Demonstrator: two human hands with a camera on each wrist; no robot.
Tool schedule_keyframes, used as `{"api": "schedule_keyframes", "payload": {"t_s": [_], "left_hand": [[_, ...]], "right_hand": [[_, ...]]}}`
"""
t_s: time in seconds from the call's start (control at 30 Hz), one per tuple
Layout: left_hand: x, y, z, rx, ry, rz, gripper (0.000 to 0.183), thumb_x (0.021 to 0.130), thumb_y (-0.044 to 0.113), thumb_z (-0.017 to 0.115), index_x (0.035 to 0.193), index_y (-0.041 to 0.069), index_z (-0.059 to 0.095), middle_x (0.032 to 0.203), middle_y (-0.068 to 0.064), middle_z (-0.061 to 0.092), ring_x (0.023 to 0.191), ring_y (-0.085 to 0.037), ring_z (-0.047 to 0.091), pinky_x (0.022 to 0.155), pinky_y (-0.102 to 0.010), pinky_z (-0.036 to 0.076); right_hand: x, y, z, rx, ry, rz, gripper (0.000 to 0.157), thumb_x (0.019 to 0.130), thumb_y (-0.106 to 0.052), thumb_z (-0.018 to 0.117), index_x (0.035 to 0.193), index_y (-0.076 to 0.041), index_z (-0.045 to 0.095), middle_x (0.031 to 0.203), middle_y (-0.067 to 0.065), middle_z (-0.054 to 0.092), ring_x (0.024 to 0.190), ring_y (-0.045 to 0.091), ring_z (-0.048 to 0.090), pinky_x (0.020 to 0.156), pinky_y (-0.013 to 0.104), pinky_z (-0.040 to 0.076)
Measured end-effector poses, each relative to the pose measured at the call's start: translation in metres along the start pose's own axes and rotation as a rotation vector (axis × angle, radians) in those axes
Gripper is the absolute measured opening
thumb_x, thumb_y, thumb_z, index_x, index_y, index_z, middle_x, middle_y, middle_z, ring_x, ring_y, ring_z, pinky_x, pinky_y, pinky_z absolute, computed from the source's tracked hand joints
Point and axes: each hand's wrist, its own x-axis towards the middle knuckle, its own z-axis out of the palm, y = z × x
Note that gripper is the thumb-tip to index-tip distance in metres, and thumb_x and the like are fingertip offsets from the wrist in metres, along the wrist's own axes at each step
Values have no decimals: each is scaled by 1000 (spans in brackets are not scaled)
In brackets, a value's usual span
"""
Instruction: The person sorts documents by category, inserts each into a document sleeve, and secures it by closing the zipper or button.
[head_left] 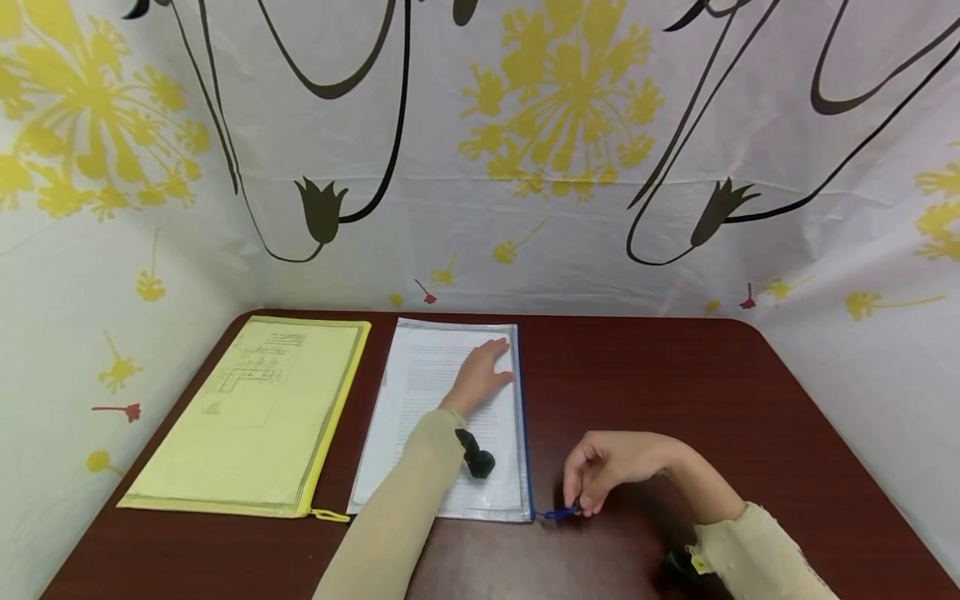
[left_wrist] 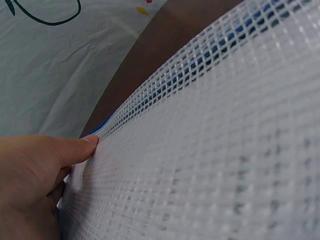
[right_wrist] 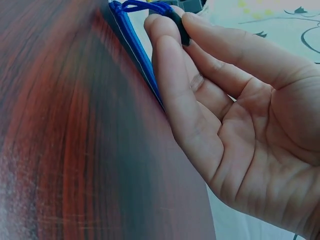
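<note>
A clear mesh zip folder [head_left: 420, 367] with a blue zipper edge lies in the middle of the table, printed paper showing through it. My left hand [head_left: 480, 375] rests on its upper right part, fingers stretched toward the far right corner. In the left wrist view the thumb [left_wrist: 82, 150] touches the mesh by the blue edge. My right hand [head_left: 611, 471], off the folder's near right corner, pinches the end of the blue zipper pull cord [head_left: 557, 515] between thumb and fingers. A dark tab [right_wrist: 180, 27] shows at the fingertips in the right wrist view.
A yellow mesh zip folder [head_left: 225, 450] with a drawing sheet inside lies on the left of the dark red wooden table [head_left: 637, 375]. Its yellow pull cord [head_left: 330, 515] reaches toward the left sleeve. A white flower-patterned curtain [head_left: 555, 250] encloses the table's back and sides.
</note>
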Motion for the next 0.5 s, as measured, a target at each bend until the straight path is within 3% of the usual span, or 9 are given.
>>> {"api": "schedule_keyframes", "payload": {"t_s": [0.5], "left_hand": [[1,-1,1,7,-9,-9,60,96,24,66,149,7,44,160,-5,39,151,-27,31,127,-42,22]], "right_hand": [[-1,6,-3,45,40,-5,25,93,4,60,111,21,59,100,56,50,85,5,71,81,25,62]]}}
